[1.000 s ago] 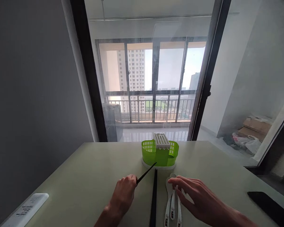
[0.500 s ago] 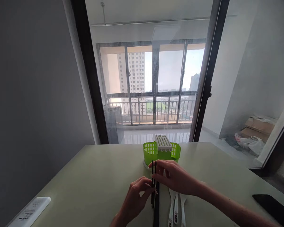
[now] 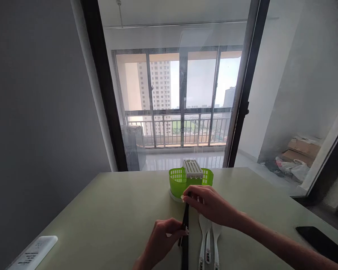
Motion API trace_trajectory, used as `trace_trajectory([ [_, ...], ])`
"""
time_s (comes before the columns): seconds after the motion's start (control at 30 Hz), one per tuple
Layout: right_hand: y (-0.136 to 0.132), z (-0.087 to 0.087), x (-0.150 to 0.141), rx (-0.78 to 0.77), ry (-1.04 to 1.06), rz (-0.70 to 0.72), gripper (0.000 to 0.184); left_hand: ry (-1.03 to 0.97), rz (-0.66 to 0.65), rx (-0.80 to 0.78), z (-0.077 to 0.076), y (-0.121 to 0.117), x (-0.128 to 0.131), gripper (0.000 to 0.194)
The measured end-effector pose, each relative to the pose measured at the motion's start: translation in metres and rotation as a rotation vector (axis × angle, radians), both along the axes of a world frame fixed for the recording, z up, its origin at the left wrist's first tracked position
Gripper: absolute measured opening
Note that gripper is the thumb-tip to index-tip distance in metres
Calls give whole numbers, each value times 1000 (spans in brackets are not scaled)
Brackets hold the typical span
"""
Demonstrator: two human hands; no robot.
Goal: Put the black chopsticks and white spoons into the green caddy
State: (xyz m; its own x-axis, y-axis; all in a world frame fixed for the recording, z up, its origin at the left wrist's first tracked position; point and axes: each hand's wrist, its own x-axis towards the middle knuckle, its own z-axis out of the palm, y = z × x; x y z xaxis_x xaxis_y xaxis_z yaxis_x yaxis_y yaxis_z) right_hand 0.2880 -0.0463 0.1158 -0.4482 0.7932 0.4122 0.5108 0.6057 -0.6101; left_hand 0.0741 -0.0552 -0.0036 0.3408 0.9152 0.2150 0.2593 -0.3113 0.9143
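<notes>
Dark chopsticks (image 3: 185,215) are held between my two hands above the table, in front of the green basket. My left hand (image 3: 165,238) pinches them low down, fingers closed. At their far end my right hand (image 3: 207,204) closes its fingertips around the tips. More long black chopsticks (image 3: 185,253) seem to lie on the table beneath, partly hidden. To their right rest several white utensils with long handles (image 3: 208,247), two looking like spoons or spatulas, their upper parts partly under my right hand. Behind it stands the green basket (image 3: 177,183) with a white slotted holder (image 3: 193,168).
A white power strip or similar white box (image 3: 33,253) lies at the table's left edge. A black phone-like object (image 3: 323,243) is near the right edge. Beyond the pale green tabletop (image 3: 124,210) rises a glass door with a dark frame (image 3: 108,90).
The chopsticks, upright and side by side before, now lean and look closer together. My right hand has shifted to their far tips; my left hand has dropped slightly lower.
</notes>
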Motion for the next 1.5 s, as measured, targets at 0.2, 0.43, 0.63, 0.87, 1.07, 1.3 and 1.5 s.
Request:
trace_trajectory([
  [0.2, -3, 9, 0, -32, 4, -33, 26, 23, 25, -85, -16, 5, -3, 25],
  [0.43, -10, 9, 1, -18, 18, 13, 30, -59, -67, -249, -31, 10, -6, 34],
  [0.63, -8, 15, 2, -99, 11, -20, 31, 6, -44, -202, -35, 8, -7, 28],
  [0.87, 6, 32, 6, -79, 74, -25, 37, -37, -43, -130, -28, 7, -8, 37],
  [1.07, 53, 89, 28, 81, 175, -132, 40, -139, 127, -4, -45, 22, -14, 60],
  [1.3, 126, 100, 28, 231, -28, -327, 24, -104, 217, -49, -52, 23, -10, 61],
  [1.5, 181, 54, 6, 109, -131, -287, 19, -4, 205, -43, -42, 16, -10, 50],
])
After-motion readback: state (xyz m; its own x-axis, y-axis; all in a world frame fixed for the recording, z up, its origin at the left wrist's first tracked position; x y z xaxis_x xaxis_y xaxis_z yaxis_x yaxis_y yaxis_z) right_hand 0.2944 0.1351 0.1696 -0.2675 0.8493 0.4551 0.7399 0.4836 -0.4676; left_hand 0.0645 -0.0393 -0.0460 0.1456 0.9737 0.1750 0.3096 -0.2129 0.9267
